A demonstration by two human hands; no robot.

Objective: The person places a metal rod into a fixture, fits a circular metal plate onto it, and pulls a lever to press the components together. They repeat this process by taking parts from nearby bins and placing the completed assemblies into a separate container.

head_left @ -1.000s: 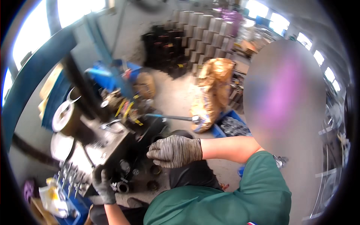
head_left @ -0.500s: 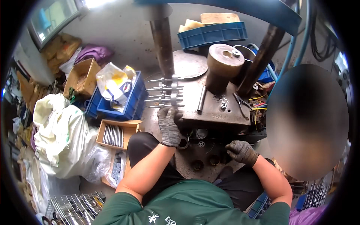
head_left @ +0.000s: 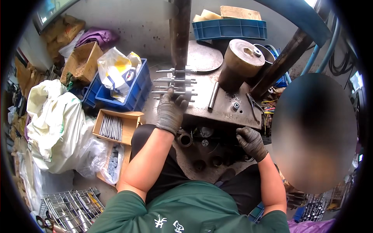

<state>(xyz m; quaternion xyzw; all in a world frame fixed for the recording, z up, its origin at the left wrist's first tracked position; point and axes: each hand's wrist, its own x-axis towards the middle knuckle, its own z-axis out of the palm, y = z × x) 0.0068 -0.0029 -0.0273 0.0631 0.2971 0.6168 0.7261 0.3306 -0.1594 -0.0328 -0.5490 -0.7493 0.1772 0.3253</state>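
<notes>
My left hand (head_left: 171, 112), in a grey knit glove, reaches to the near end of a row of metal shafts (head_left: 167, 80) with thick round collars. Its fingers close around the nearest shaft, partly hiding it. The shafts lie side by side on the left edge of the steel press table (head_left: 198, 110). My right hand (head_left: 252, 143), gloved too, hovers by the table's front right edge with its fingers curled in. Whatever it may hold is hidden. A short steel rod (head_left: 213, 95) and pliers (head_left: 254, 107) lie on the table.
A thick round metal block (head_left: 243, 58) stands on the table between dark press columns (head_left: 180, 39). To the left are a carton of thin rods (head_left: 111, 127), a blue crate (head_left: 136, 91) and a white sack (head_left: 54, 124). A blurred person-shaped patch (head_left: 314, 132) fills the right side.
My left hand has moved forward from just in front of the shafts onto the nearest one. My right hand stays curled near the table edge. The whole view has shifted a little.
</notes>
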